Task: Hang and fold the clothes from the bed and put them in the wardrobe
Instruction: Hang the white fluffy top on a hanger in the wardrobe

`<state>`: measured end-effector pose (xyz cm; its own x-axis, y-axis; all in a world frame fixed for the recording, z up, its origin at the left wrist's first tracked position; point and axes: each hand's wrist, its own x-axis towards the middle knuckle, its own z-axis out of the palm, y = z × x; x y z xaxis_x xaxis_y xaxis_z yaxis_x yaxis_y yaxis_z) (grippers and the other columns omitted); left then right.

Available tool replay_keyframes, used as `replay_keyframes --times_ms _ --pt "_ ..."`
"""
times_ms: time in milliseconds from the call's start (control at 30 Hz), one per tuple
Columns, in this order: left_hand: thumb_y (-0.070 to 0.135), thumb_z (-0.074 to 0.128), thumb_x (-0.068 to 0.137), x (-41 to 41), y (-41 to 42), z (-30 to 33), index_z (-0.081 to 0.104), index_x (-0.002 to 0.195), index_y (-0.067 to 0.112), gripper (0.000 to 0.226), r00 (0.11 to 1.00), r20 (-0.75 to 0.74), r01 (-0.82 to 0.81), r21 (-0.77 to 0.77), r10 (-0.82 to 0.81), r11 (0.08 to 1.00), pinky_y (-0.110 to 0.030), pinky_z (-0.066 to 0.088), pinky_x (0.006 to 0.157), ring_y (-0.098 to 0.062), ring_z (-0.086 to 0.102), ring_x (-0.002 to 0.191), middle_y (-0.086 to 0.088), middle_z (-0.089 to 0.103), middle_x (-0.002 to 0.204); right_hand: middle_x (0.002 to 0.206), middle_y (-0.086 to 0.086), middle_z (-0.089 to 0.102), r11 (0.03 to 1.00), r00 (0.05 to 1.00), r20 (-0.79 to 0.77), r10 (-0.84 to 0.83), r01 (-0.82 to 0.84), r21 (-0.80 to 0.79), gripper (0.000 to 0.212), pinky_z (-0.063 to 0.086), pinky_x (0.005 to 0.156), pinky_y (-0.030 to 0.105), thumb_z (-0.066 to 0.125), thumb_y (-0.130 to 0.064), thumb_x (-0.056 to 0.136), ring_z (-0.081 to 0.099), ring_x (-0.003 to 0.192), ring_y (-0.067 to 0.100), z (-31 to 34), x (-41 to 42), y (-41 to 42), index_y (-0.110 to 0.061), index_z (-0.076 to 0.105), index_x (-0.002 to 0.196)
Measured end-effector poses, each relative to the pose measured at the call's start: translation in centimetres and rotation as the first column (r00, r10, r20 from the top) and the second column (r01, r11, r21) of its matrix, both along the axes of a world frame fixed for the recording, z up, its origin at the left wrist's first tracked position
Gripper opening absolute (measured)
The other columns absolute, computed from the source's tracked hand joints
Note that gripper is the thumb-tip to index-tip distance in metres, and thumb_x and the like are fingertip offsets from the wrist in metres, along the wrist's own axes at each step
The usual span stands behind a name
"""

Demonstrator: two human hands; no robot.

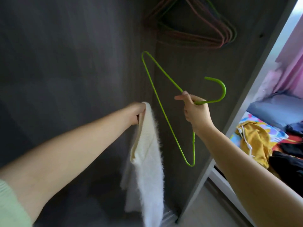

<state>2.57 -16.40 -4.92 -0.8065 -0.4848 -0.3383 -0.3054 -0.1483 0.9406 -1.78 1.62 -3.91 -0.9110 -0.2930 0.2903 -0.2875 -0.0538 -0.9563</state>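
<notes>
Progress is early: right hand (pixel 195 112) grips a green hanger (pixel 165 112), left hand (pixel 138 112) pinches a fuzzy white sweater (pixel 147 161) beside it, unhung; clothes (pixel 255 140) remain heaped right of the hanger.

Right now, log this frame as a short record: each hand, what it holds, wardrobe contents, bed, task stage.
left hand: left hand grips the top edge of a fluffy white sweater, which hangs down
right hand: right hand grips a green hanger near its hook
hanger and sweater: apart, sweater not yet on the hanger
wardrobe: open wardrobe, bare hangers hanging at the top
bed: yellow garment and dark clothes lie on it
task stage: sweater about to be hung, clothes left on the bed
</notes>
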Motion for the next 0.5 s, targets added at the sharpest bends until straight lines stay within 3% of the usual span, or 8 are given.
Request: replay_keyframes --times_ms 67,167,233,333,400,500 --pt "0.007 0.033 0.099 0.4 0.4 -1.6 0.051 0.081 0.006 0.026 0.998 0.049 -0.023 -0.154 0.031 0.988 -0.030 0.046 0.056 -0.020 0.053 0.063 -0.009 0.052 0.076 0.044 -0.012 0.022 0.989 0.998 0.055 0.005 0.003 -0.146 0.035 0.016 0.037 0.013 0.050 -0.035 0.098 0.021 0.035 0.005 0.3 1.1 1.6 -0.020 0.070 0.073" --pt "0.011 0.042 0.095 1.4 2.1 -3.8 0.057 0.109 -0.005 0.026 0.986 0.139 -0.032 -0.384 0.092 0.923 -0.035 0.049 0.072 -0.034 0.062 0.088 -0.019 0.059 0.094 0.049 -0.008 0.022 0.939 0.993 0.084 0.081 -0.048 -0.340 0.036 0.014 0.040 0.015 0.047 -0.033 0.100 0.021 0.039 0.006 0.6 3.4 4.3 -0.019 0.065 0.071" --pt "0.018 0.045 0.095 2.3 3.9 -4.0 0.054 0.120 -0.004 0.034 0.970 0.227 0.038 -0.503 0.089 0.864 -0.035 0.049 0.084 -0.036 0.060 0.105 -0.022 0.060 0.112 0.050 -0.006 0.022 0.885 0.990 0.057 0.130 -0.090 -0.456 0.037 0.015 0.041 0.016 0.045 -0.033 0.101 0.019 0.040 0.007 0.8 4.8 5.6 -0.018 0.062 0.071" --pt "0.023 0.044 0.096 2.9 6.1 -3.7 0.050 0.126 -0.002 0.040 0.936 0.347 0.165 -0.600 0.068 0.783 -0.038 0.047 0.096 -0.037 0.058 0.111 -0.021 0.057 0.124 0.046 -0.009 0.024 0.825 0.985 0.047 0.167 -0.114 -0.554 0.039 0.016 0.039 0.015 0.039 -0.032 0.103 0.019 0.038 0.005 1.3 7.1 6.9 -0.016 0.055 0.071" --pt "0.024 0.045 0.097 3.2 6.9 -3.6 0.055 0.119 -0.001 0.035 0.934 0.354 0.187 -0.589 0.044 0.786 -0.036 0.047 0.095 -0.033 0.058 0.111 -0.018 0.058 0.121 0.045 -0.010 0.025 0.799 0.983 0.038 0.177 -0.122 -0.589 0.040 0.017 0.038 0.015 0.037 -0.033 0.103 0.020 0.037 0.005 1.6 8.2 7.3 -0.016 0.052 0.069" --pt "0.025 0.045 0.098 3.6 8.2 -3.4 0.053 0.081 0.010 0.023 0.951 0.305 0.083 -0.396 0.046 0.915 -0.025 0.044 0.072 -0.022 0.056 0.083 -0.006 0.056 0.087 0.045 -0.010 0.026 0.788 0.992 0.020 0.126 -0.088 -0.609 0.042 0.018 0.038 0.016 0.038 -0.033 0.102 0.021 0.037 0.005 1.7 9.7 7.3 -0.018 0.050 0.065"
